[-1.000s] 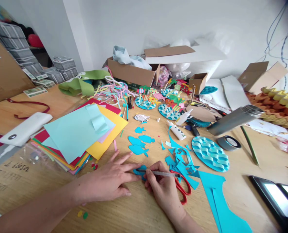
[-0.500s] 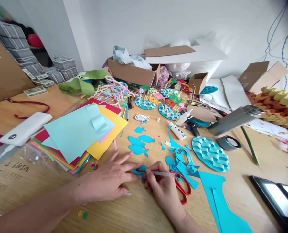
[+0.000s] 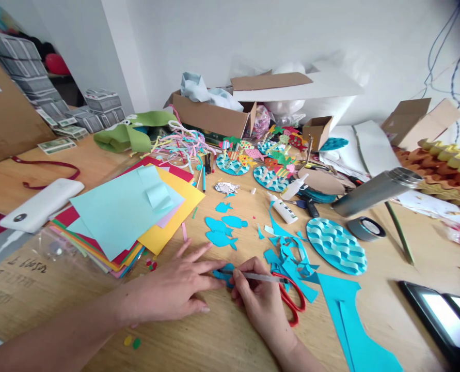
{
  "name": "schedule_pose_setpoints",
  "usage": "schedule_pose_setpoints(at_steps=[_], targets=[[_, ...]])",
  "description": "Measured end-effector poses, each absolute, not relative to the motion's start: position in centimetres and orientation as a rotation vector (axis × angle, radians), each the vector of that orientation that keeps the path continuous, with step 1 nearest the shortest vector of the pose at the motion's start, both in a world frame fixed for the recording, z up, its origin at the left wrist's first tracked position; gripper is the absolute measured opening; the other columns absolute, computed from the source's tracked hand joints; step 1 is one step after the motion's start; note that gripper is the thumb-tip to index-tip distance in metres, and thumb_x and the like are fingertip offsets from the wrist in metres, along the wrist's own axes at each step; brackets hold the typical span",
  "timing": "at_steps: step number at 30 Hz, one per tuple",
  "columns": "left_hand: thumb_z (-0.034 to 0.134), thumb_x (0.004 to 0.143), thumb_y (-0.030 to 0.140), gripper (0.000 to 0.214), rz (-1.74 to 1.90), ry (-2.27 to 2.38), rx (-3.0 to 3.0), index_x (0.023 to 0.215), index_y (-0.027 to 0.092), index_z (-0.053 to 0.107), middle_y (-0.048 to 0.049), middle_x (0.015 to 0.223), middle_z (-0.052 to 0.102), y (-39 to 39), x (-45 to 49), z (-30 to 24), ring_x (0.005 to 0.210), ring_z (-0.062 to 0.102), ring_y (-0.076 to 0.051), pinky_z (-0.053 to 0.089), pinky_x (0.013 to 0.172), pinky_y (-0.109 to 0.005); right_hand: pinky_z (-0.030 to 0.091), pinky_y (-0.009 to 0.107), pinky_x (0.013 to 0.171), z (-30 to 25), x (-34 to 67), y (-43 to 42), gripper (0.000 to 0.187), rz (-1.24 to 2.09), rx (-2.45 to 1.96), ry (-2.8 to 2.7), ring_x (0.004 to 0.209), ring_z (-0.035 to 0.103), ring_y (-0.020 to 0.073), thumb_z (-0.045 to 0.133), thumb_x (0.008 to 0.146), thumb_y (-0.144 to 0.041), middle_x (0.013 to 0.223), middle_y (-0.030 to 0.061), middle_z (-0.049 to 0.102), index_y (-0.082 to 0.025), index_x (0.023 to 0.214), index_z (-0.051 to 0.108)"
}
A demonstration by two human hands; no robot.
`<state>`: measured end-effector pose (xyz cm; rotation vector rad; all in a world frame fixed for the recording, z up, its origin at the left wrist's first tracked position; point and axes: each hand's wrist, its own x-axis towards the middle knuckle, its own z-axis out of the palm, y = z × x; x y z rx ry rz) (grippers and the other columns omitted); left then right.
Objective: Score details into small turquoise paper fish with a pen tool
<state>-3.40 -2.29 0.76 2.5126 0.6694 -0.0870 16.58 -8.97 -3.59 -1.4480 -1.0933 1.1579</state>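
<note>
My left hand (image 3: 175, 287) lies flat on the wooden table (image 3: 222, 341), fingers spread, fingertips pressing a small blue paper cutout (image 3: 225, 274). My right hand (image 3: 258, 299) is closed around a grey pen (image 3: 258, 277), whose tip rests on that cutout. Red-handled scissors (image 3: 294, 299) lie just right of my right hand. Several blue paper fish shapes (image 3: 221, 231) lie a little beyond my fingers.
A stack of coloured paper sheets (image 3: 125, 212) sits to the left, blue scraps (image 3: 291, 256) and a wavy blue disc (image 3: 336, 245) to the right. A glue bottle (image 3: 282, 208), tape roll (image 3: 365, 228), metal flask (image 3: 375, 191), tablet (image 3: 442, 315) and cardboard boxes (image 3: 210, 116) crowd the far side.
</note>
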Motion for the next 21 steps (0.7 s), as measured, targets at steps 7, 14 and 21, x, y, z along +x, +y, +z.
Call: schedule_pose_setpoints(at_steps=[7, 14, 21], targets=[[0.073, 0.086, 0.029, 0.052, -0.092, 0.669, 2.498, 0.135, 0.036, 0.058, 0.0045, 0.158, 0.036, -2.30, -3.47, 0.80, 0.150, 0.013, -0.036, 0.008, 0.120, -0.063, 0.039, 0.019, 0.038, -3.77, 16.57, -9.05, 0.041, 1.154, -1.443, -1.096, 0.040, 0.051, 0.0112, 0.067, 0.085, -0.058, 0.050, -0.0026, 0.059, -0.022, 0.074, 0.051], [0.074, 0.085, 0.030, 0.053, -0.050, 0.654, 2.507, 0.136, 0.037, 0.057, 0.0031, 0.156, 0.040, -2.23, -3.40, 0.72, 0.150, 0.015, -0.035, 0.008, 0.120, -0.062, 0.040, 0.020, 0.037, -3.79, 16.61, -8.93, 0.041, 1.140, -1.435, -1.085, 0.038, 0.052, 0.0118, 0.068, 0.084, -0.058, 0.049, -0.0022, 0.059, -0.022, 0.073, 0.052], [0.074, 0.085, 0.029, 0.053, -0.062, 0.654, 2.513, 0.136, 0.036, 0.057, 0.0042, 0.157, 0.038, -2.23, -3.38, 0.67, 0.150, 0.015, -0.035, 0.007, 0.120, -0.062, 0.040, 0.019, 0.038, -3.92, 16.55, -9.03, 0.040, 1.137, -1.423, -1.093, 0.039, 0.053, 0.0109, 0.068, 0.085, -0.056, 0.051, -0.0021, 0.060, -0.022, 0.074, 0.053]])
